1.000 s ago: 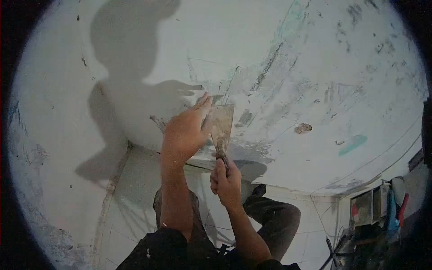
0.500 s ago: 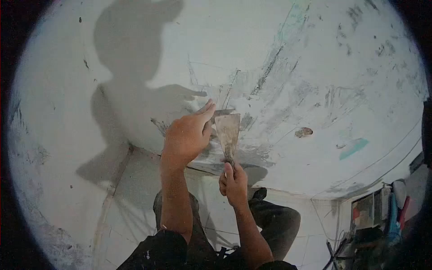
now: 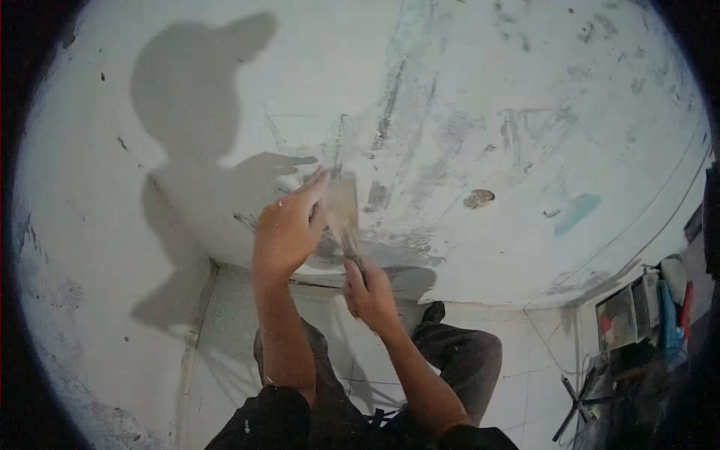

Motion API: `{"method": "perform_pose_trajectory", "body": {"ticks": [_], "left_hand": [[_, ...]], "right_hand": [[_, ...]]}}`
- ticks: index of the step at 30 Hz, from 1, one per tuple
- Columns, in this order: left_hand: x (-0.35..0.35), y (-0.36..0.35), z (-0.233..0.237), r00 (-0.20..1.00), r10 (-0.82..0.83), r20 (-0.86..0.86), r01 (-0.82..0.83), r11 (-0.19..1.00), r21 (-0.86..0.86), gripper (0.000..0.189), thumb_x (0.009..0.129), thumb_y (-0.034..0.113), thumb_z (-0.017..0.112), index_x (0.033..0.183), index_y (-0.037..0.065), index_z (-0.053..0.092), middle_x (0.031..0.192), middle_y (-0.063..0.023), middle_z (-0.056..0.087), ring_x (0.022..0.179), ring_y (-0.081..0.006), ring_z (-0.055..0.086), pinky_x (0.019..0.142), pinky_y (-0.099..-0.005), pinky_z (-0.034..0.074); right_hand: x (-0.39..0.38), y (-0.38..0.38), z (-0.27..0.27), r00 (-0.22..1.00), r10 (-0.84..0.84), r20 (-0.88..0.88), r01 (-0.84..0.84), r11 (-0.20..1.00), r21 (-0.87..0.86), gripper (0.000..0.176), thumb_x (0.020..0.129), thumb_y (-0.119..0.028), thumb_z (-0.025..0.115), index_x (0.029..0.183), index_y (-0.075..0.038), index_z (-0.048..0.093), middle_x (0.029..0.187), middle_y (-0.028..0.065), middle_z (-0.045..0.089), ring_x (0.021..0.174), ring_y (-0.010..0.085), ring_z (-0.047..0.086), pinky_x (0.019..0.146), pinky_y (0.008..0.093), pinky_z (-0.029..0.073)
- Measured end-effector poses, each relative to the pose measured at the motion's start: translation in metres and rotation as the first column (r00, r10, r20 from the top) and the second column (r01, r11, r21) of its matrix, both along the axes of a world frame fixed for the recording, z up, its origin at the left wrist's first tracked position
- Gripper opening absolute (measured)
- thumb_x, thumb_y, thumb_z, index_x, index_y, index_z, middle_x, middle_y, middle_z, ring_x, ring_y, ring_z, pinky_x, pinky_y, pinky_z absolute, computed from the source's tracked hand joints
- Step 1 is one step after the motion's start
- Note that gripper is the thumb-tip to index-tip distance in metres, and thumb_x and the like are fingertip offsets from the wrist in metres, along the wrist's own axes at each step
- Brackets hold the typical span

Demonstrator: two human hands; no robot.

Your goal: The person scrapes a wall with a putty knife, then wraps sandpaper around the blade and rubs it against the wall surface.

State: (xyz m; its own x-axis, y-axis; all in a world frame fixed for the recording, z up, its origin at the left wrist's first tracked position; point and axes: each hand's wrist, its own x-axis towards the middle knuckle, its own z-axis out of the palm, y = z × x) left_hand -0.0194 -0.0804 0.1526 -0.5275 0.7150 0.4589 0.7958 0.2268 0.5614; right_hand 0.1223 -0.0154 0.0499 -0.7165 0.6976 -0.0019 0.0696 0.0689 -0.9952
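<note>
My right hand (image 3: 370, 295) grips the handle of a putty knife (image 3: 345, 210), its broad blade pointing up against the white wall. Motion smears the blade. Close at its left is my left hand (image 3: 289, 232), raised with the fingers stretched upward and together, the thumb lower and apart from them. Its fingertips are beside the blade's upper edge, and no tool shows in it. Grey smears and patches (image 3: 379, 196) mark the wall around the blade.
A chipped hole (image 3: 478, 199) and a teal patch (image 3: 577, 215) lie farther right on the wall. My bent knee (image 3: 472, 356) is below, over the tiled floor. Dark clutter and a black star-shaped base (image 3: 577, 409) stand at lower right. My shadow (image 3: 191, 97) falls on the left.
My right hand and the putty knife have swung left, and the blade now overlaps the space close by my left fingertips. The view has shifted a little to the right.
</note>
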Motion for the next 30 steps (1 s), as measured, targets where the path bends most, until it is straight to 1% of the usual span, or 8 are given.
{"method": "perform_pose_trajectory", "body": {"ticks": [10,12,20,21,23,26,28,30], "left_hand": [[-0.002,-0.007,0.008,0.999,0.036,-0.032,-0.038,0.997,-0.068,0.044,0.087,0.012,0.048,0.13,0.014,0.056,0.133,-0.0063,0.054,0.104,-0.0331,0.061,0.09,-0.0409,0.048],[0.005,-0.005,-0.002,0.995,0.01,-0.094,-0.014,0.999,-0.042,0.045,0.087,0.011,0.048,0.131,0.014,0.055,0.133,-0.0073,0.054,0.104,-0.0338,0.061,0.09,-0.0408,0.047],[-0.029,-0.034,0.0,0.992,0.116,0.047,-0.105,0.978,-0.182,0.045,0.086,0.009,0.051,0.131,0.005,0.055,0.133,-0.016,0.054,0.123,-0.0311,0.054,0.1,-0.0343,0.042],[-0.046,-0.03,-0.021,0.99,0.085,-0.113,-0.093,0.993,-0.074,0.044,0.087,0.011,0.051,0.13,0.01,0.057,0.116,-0.0133,0.063,0.095,-0.0288,0.058,0.086,-0.0356,0.046],[-0.048,-0.034,-0.031,0.963,0.064,-0.262,-0.066,0.998,0.001,0.043,0.088,0.014,0.051,0.13,0.014,0.059,0.099,-0.0106,0.072,0.067,-0.0265,0.062,0.071,-0.0368,0.05],[-0.041,-0.017,-0.023,0.936,-0.144,0.32,0.138,0.99,0.04,0.036,0.092,0.016,0.051,0.125,0.008,0.063,0.068,-0.004,0.064,0.047,-0.0132,0.048,0.053,-0.0285,0.047],[-0.069,0.005,-0.084,0.113,-0.92,0.376,0.448,0.385,0.807,0.026,0.094,0.022,0.052,0.099,0.003,0.07,0.054,0.003,0.047,0.041,-0.0042,0.036,0.041,-0.0216,0.035],[-0.089,0.031,-0.127,-0.173,-0.831,0.529,0.495,0.392,0.776,0.033,0.095,0.027,0.053,0.07,0.008,0.06,0.051,0.0052,0.039,0.041,-0.0039,0.032,0.04,-0.0212,0.028]], "right_hand": [[-0.013,0.0,0.019,0.992,0.094,-0.08,-0.099,0.994,-0.055,0.024,0.1,-0.021,0.044,0.1,0.002,0.053,0.057,0.0018,0.045,0.038,0.0109,0.038,0.035,0.0288,0.031],[-0.051,0.021,0.026,0.977,0.081,-0.198,-0.022,0.959,0.283,0.037,0.1,-0.031,0.044,0.104,0.004,0.056,0.066,0.0133,0.056,0.055,0.0261,0.054,0.056,0.0367,0.044],[-0.022,0.019,0.006,0.943,0.278,0.185,-0.331,0.85,0.41,0.039,0.1,-0.033,0.045,0.103,0.005,0.055,0.08,0.0212,0.061,0.073,0.0313,0.059,0.071,0.0426,0.046],[-0.005,0.027,-0.026,0.946,0.269,0.18,-0.323,0.777,0.54,0.038,0.1,-0.032,0.046,0.101,0.005,0.055,0.079,0.0179,0.061,0.073,0.0277,0.059,0.07,0.0415,0.046],[0.041,0.044,-0.059,0.772,0.34,0.537,-0.588,0.703,0.4,0.041,0.098,-0.034,0.047,0.118,0.001,0.056,0.1,0.0214,0.065,0.087,0.036,0.061,0.081,0.0447,0.047],[0.108,0.069,-0.103,0.282,0.349,0.894,-0.782,0.623,0.004,0.037,0.093,-0.03,0.052,0.11,0.001,0.063,0.107,0.0232,0.065,0.096,0.0373,0.064,0.085,0.0478,0.048],[0.152,0.091,-0.15,0.224,0.191,0.956,-0.741,0.671,0.039,0.032,0.089,-0.023,0.053,0.103,0.002,0.066,0.107,0.0234,0.066,0.097,0.0388,0.065,0.085,0.0493,0.05],[0.159,0.089,-0.146,0.154,0.049,0.987,-0.612,0.789,0.056,0.037,0.086,-0.034,0.058,0.103,-0.002,0.068,0.11,0.0221,0.065,0.1,0.0381,0.063,0.089,0.0467,0.048]]}}
